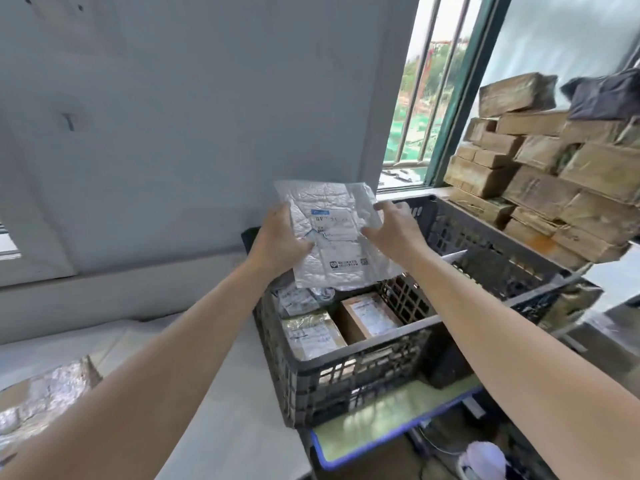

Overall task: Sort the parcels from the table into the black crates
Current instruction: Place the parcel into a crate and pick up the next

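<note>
A plain grey wall (166, 98) fills the upper left of my view, with a pale ledge (104, 299) along its foot. At upper right, daylight comes through a barred window (420, 109) in a green frame (457, 109). At lower centre I see a green-topped desk (388, 417) with a blue rim.

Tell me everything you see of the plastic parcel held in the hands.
The plastic parcel is a flat, crinkled, silvery-white glossy mailer bag with a white printed label on its front. It is held nearly upright in the air above the black crate. The left hand grips its left edge, the right hand pinches its right edge; nothing else touches it.
</note>
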`<state>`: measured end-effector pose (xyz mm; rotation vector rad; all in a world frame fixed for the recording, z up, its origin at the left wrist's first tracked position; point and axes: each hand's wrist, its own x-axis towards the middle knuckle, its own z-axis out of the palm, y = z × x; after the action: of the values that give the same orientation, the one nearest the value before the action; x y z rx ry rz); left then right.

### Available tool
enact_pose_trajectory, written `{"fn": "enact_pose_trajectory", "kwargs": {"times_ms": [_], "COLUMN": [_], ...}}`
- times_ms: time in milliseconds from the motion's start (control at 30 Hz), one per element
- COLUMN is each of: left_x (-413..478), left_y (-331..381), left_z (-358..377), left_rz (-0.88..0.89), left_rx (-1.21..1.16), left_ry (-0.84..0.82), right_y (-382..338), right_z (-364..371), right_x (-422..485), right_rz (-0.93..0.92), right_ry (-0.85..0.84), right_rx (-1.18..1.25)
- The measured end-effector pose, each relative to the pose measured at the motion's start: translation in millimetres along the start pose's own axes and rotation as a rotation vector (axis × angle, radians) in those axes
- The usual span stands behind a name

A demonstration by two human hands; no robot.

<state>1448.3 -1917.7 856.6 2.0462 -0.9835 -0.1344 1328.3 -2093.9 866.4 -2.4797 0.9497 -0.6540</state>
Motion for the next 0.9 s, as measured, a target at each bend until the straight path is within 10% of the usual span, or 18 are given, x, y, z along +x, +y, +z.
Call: {"fn": "enact_pose_trajectory", "kwargs": {"times_ms": [500, 900], "left_x": [27.5, 36.7], "left_y": [-27.2, -54.3], "left_z": [189.7, 251.4], "left_rz": [-0.371, -0.049], "left_rx": [0.567, 1.016], "left_ry": [-0.73, -0.704], "right_y": [147.4, 161.7], "right_z": [90.1, 133.4], "right_x": [61.0, 67.8], "right_rz": [-0.528, -0.462], "right_ry": [-1.002, -1.279], "right_rx": [-0.856, -0.945]}}
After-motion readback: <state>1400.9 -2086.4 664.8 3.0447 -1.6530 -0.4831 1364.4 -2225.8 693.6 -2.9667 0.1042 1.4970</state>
